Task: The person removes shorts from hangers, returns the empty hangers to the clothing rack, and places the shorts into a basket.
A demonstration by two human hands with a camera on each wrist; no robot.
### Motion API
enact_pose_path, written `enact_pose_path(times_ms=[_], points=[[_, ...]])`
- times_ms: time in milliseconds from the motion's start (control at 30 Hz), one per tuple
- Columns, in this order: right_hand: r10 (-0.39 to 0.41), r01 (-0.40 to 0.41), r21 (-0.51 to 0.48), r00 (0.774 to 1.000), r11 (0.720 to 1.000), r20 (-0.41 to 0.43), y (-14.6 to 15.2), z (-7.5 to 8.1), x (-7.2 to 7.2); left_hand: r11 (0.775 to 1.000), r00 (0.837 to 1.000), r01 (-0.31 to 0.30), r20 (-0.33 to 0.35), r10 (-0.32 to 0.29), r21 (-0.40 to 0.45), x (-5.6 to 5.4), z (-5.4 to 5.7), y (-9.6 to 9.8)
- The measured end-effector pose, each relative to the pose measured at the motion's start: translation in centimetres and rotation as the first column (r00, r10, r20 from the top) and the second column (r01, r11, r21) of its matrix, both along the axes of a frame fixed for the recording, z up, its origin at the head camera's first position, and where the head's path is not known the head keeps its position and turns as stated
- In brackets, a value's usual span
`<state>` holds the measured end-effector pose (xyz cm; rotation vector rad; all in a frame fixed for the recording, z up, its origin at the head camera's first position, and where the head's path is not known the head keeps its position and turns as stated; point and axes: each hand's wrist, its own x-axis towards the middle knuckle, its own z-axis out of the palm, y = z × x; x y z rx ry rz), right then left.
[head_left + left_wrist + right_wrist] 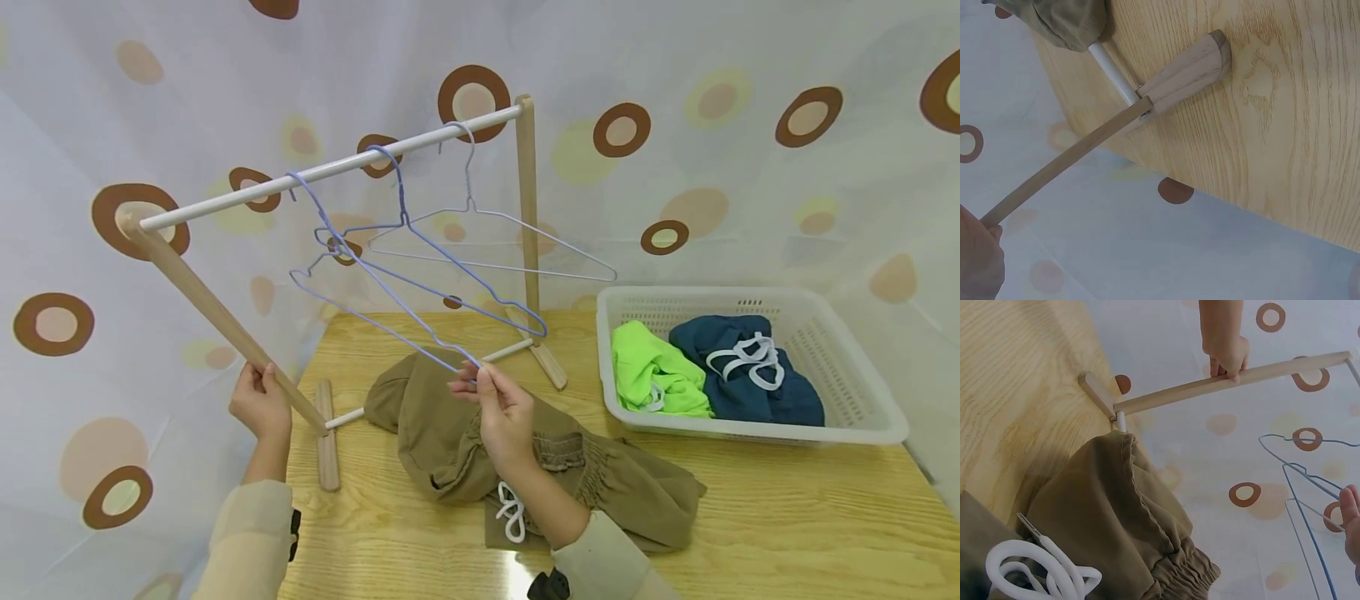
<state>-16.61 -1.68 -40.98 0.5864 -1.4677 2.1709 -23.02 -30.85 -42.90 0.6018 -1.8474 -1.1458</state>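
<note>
My left hand (261, 404) grips the wooden post (213, 312) of a small clothes rack, fingers wrapped about its middle. In my right hand (504, 412), thumb and fingers pinch the lower corner of the nearest blue wire hanger (400, 302), whose hook sits over the white rod (330, 169). That hanger is swung toward me and bare. Behind it on the rod hang a second blue hanger (402, 200) and a paler one (470, 187). Olive-brown pants (442, 417) with a white drawstring (512, 512) lie crumpled beneath my right hand, partly covered by my forearm.
At the right stands a white plastic basket (757, 429) with a neon green garment (660, 367) and a dark blue one (757, 375) inside. The rack's wooden feet (327, 450) rest on the wood-grain table (810, 517). A patterned curtain hangs close behind the rack.
</note>
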Motion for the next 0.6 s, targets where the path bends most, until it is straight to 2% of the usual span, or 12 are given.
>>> enact_pose_path(times_ms=[100, 200, 300, 400, 500, 600], points=[[0.063, -0.063, -0.004, 0.993, 0.998, 0.101, 0.1, -0.2, 0.0, 1.0, 1.0, -0.006, -0.006, 0.006, -0.001, 0.0, -0.1, 0.0], [0.115, -0.117, -0.003, 0.972, 0.993, 0.203, 0.4, -0.4, 0.0, 1.0, 1.0, -0.005, -0.005, 0.005, -0.011, 0.0, -0.2, -0.1], [0.129, -0.139, 0.023, 0.957, 0.99, 0.261, 0.8, -0.6, 0.0, 1.0, 1.0, -0.009, -0.012, 0.009, -0.012, 0.0, -0.3, -0.1], [0.097, -0.126, 0.088, 0.954, 0.988, 0.283, 1.3, -1.2, 0.3, 1.0, 1.0, -0.018, -0.01, 0.018, -0.009, 0.0, -0.3, -0.1], [0.02, -0.074, 0.196, 0.964, 0.978, 0.265, 2.0, -2.1, 0.6, 1.0, 1.0, -0.021, 0.004, 0.021, -0.005, 0.0, -0.2, 0.0], [-0.09, 0.02, 0.365, 0.981, 0.931, 0.174, 3.0, -3.4, 1.0, 1.0, 1.0, -0.021, 0.005, 0.021, 0.005, 0.0, -0.2, 0.1]])
